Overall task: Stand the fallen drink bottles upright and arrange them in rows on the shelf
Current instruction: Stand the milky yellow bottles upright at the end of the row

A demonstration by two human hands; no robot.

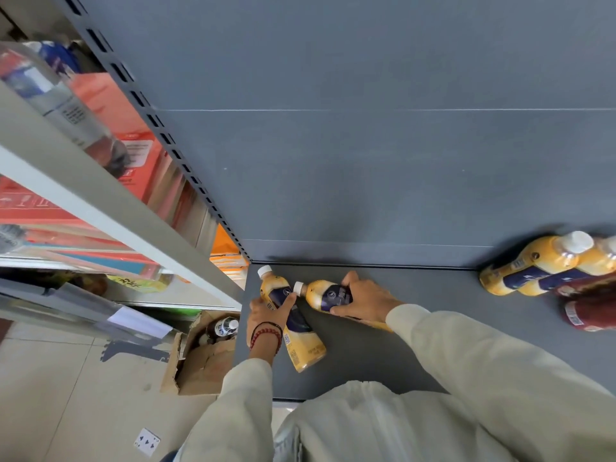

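Two yellow drink bottles with dark blue labels and white caps are on the dark grey shelf (416, 328) near its left back corner. My left hand (268, 311) grips the left bottle (300, 348) around its label; the bottle leans with its cap toward the back. My right hand (363, 300) grips the right bottle (325, 295) around its label, cap pointing left. At the right edge, two more yellow bottles (533, 265) stand close together, with red-labelled bottles (586, 308) in front of them.
An open cardboard box (203, 358) holding a bottle sits on the tiled floor to the left of the shelf. A grey rack with red and orange packages (113, 128) stands on the left. A playing card (146, 441) lies on the floor.
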